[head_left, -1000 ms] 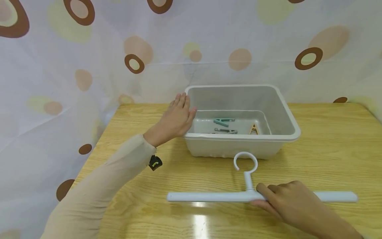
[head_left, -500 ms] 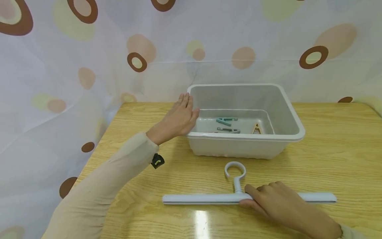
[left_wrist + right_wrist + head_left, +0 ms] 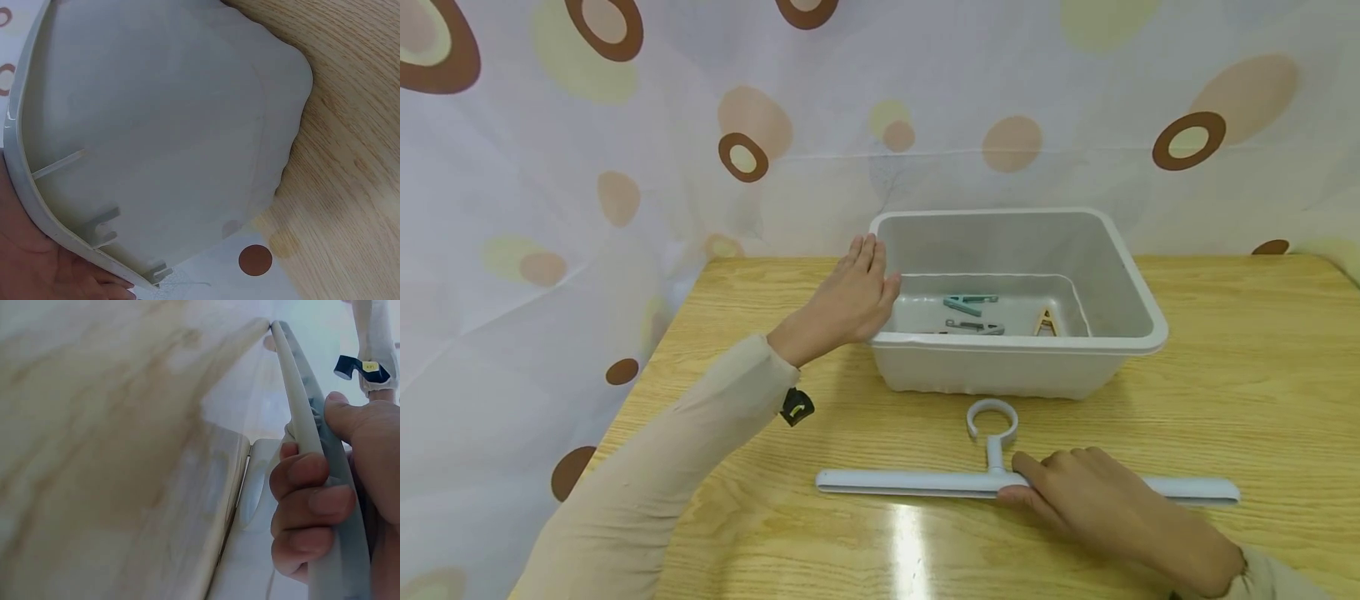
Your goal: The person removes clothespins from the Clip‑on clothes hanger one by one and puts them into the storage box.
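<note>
My left hand [image 3: 850, 300] rests on the left rim of a grey plastic basin [image 3: 992, 371], fingers straight and pointing away. In the left wrist view the palm [image 3: 31, 256] lies against that rim, outside the basin's end wall [image 3: 169, 125]. With my right hand [image 3: 1093, 504] I grip a pale blue-grey hanger [image 3: 910, 481] just right of its hook, in front of the basin. The hook [image 3: 995, 454] points toward the basin. From the right wrist, curled fingers [image 3: 312, 512] show round the bar, with the thumb on its other side; a slit runs along the bar.
Inside the basin lie a teal clothespin [image 3: 961, 307], a grey clothespin [image 3: 988, 329] and an orange clothespin [image 3: 1047, 314]. A sliver of another dark thing shows behind the front rim. The wooden table [image 3: 1247, 375] meets a patterned curtain [image 3: 1075, 108] at the back.
My right hand has brought the hanger leftward and turned it, so its slit now shows; lately the bar also rose slightly in view. My left hand stays on the basin's rim.
</note>
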{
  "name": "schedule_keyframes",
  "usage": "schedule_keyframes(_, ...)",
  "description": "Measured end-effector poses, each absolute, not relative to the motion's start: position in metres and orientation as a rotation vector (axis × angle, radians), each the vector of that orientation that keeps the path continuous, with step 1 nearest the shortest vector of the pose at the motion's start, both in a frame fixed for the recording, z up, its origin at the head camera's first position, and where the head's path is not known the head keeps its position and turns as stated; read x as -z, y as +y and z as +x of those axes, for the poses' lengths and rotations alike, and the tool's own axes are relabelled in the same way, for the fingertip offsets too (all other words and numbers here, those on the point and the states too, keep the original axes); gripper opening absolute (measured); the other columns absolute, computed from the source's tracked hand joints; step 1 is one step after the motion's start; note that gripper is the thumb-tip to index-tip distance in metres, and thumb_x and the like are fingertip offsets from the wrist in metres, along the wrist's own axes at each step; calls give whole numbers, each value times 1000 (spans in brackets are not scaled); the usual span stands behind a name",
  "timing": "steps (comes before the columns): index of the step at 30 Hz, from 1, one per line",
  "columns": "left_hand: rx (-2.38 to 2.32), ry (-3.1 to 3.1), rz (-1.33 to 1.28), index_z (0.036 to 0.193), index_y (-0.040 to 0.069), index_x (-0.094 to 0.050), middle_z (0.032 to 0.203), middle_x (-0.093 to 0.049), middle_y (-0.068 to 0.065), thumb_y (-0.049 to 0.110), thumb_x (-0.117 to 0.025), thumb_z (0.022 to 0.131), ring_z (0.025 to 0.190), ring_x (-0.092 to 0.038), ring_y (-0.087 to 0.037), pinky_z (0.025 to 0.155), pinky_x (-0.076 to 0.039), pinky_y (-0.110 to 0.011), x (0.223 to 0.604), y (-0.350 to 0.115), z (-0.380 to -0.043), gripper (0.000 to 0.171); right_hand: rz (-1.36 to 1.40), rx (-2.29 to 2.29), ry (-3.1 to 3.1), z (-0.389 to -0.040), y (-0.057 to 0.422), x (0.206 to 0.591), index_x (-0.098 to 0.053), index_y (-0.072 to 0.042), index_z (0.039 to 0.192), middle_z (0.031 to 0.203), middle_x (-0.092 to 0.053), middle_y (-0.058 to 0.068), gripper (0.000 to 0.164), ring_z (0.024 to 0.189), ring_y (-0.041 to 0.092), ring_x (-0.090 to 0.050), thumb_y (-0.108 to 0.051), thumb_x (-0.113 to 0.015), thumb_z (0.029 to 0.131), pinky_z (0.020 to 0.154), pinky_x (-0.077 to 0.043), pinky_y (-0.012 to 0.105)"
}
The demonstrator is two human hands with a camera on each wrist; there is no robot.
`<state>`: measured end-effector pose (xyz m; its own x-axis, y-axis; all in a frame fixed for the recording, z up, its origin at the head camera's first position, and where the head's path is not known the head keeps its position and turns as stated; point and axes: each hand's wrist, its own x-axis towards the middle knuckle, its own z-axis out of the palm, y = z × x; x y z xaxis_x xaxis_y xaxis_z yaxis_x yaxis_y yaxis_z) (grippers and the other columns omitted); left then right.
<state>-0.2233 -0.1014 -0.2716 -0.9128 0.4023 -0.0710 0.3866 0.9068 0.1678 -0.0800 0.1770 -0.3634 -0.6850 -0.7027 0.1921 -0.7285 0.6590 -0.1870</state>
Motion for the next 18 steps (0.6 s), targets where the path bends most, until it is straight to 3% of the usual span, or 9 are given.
schedule_keyframes(18, -239, 2966, 621, 148, -11, -8, 156, -2, -27, 31, -15, 106, 146, 2, -36, 118, -6, -40, 272, -102, -223, 60, 1226, -370, -2821, -92, 174, 369, -49, -20, 80, 60, -34, -16, 29, 48, 0, -30, -43, -57, 95, 40, -29, 21)
